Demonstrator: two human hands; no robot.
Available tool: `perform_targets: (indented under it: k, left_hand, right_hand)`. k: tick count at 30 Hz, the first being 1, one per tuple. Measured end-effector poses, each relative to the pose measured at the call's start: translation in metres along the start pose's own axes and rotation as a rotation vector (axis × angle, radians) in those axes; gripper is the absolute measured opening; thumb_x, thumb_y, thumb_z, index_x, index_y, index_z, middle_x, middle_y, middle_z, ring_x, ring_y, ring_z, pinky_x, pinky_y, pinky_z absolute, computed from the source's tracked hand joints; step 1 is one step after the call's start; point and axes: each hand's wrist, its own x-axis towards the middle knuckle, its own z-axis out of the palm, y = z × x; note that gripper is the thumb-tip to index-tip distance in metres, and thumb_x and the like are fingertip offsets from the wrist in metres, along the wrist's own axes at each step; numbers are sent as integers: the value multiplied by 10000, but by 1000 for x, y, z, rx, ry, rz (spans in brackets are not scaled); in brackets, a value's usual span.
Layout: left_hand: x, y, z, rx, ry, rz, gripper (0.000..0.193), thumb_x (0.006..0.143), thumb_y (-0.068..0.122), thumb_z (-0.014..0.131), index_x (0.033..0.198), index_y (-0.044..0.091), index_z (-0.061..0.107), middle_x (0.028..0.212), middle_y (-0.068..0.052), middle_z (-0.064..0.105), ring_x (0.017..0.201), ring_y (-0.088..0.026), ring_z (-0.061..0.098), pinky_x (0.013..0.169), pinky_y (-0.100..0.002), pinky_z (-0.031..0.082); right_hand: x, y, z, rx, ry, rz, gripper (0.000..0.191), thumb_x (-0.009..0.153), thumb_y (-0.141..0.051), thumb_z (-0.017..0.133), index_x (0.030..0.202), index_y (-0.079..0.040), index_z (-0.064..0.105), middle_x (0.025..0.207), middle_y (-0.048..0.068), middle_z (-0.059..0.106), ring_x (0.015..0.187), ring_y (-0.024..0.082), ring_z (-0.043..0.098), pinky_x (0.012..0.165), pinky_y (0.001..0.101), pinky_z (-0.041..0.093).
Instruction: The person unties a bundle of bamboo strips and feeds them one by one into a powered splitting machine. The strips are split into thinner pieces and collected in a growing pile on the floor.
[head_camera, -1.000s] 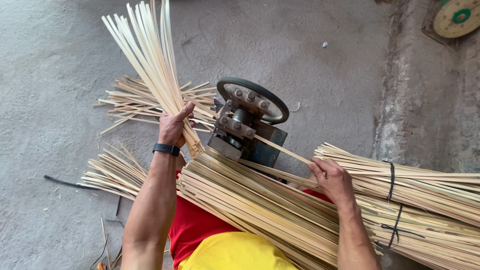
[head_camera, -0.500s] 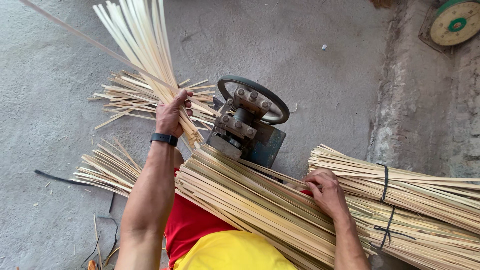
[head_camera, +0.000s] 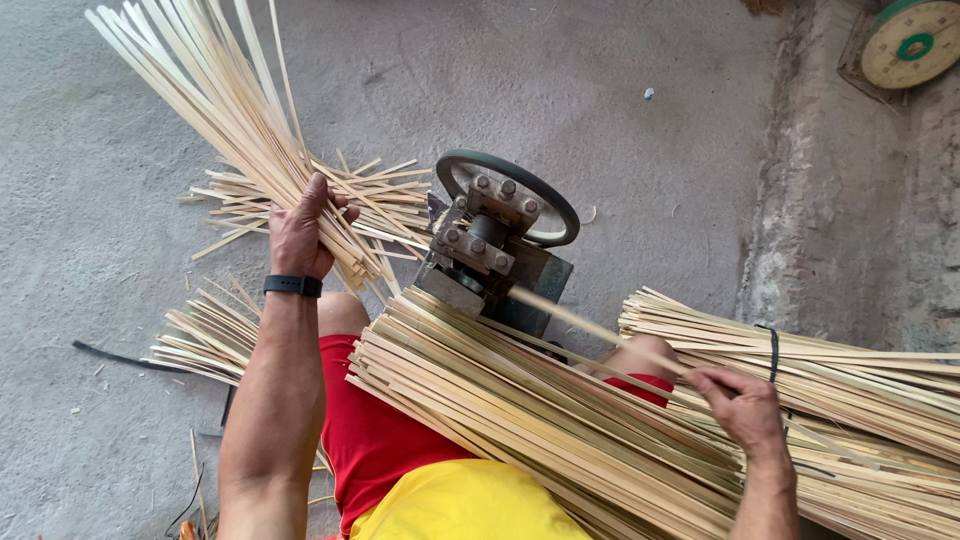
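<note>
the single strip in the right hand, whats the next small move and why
Probably push it further into the machine. The right hand pinches the single strip at its near end, and its far tip already points at the bolted block under the wheel. The left hand grips a fan of thin slivers on the other side, so the feed looks under way.

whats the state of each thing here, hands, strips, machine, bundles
left hand: closed around a fanned bunch of thin strips, held up
right hand: pinching a single strip that points at the machine
machine: upright on the floor; whether its wheel turns cannot be told
lap strips: loose, lying across the legs
tied bundles: bound with dark ties, lying flat
</note>
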Motion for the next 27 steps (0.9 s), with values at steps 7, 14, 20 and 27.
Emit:
perform_targets:
  k: [7, 14, 20, 27]
  left_hand:
    - [-9, -18, 8, 107, -31, -56, 315, 936, 172, 805, 1084, -28, 610, 817, -93, 646, 674, -165, 669, 522, -281, 600]
    - [-10, -37, 23, 214, -30, -88, 460, 834, 165, 860, 1178, 9, 599, 902, -77, 686, 717, -123, 677, 527, -243, 595]
    - [-4, -45, 41, 238, -53, -100, 402, 841, 137, 848, 1136, -27, 630, 921, -125, 735, 741, -165, 722, 521, -254, 620]
    - [-4, -40, 47, 137, -115, -79, 272, 907, 112, 794, 1087, -21, 640, 894, -144, 751, 730, -180, 735, 531, -244, 621]
  right_hand:
    - [15, -21, 14, -186, 102, -284, 234, 892, -339, 753, 998, -144, 826, 814, 39, 780, 710, 128, 720, 610, 295, 620]
    - [16, -87, 73, -208, 185, -552, 263, 918, -365, 742, 1084, -173, 812, 812, 38, 748, 677, 161, 699, 603, 339, 579]
    - [18, -92, 82, -414, 2, -325, 407, 853, -435, 757, 1161, -168, 754, 929, 50, 747, 737, 199, 721, 688, 364, 586]
    - [17, -41, 98, -357, -139, -418, 261, 867, -356, 712, 999, -150, 803, 985, 66, 780, 935, 184, 713, 861, 382, 584]
